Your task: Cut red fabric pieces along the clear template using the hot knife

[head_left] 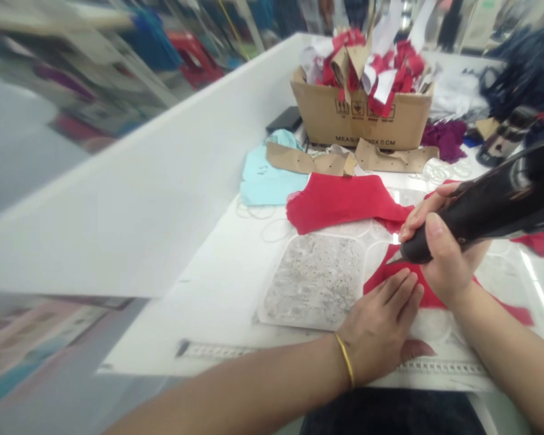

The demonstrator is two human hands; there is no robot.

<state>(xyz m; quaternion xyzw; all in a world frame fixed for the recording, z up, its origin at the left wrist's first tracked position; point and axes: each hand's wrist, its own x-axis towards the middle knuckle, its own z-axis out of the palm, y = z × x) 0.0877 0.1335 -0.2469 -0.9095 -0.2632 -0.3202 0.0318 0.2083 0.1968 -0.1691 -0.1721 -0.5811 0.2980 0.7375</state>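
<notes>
A long white partition panel (140, 199) runs along the far-left side of a white worktable (208, 302). Near the table's far end stands a cardboard box (367, 124), heaped with red, white and brown scraps (408, 60). A black handheld tool (494, 205) slants in from the right. In front of the box lie brown perforated paper strips (392, 159), beside a light-blue sheet (263, 181). Nearer, one red fabric piece (340, 202) lies on a clear template (317, 278); the lower red fabric piece (433, 296) lies on it too, under the hands. A ruler (448, 365) follows the near edge. The right hand (453, 254) wraps around the tool's front end. The left hand (383, 320) lies flat, fingers extended close together, pressing the lower piece. A yellow bangle (346, 360) circles the left wrist. Smallest, the tool's pointed metal tip (393, 258) sits at the lower piece, just beyond the left fingertips; whether it touches, I cannot tell.
</notes>
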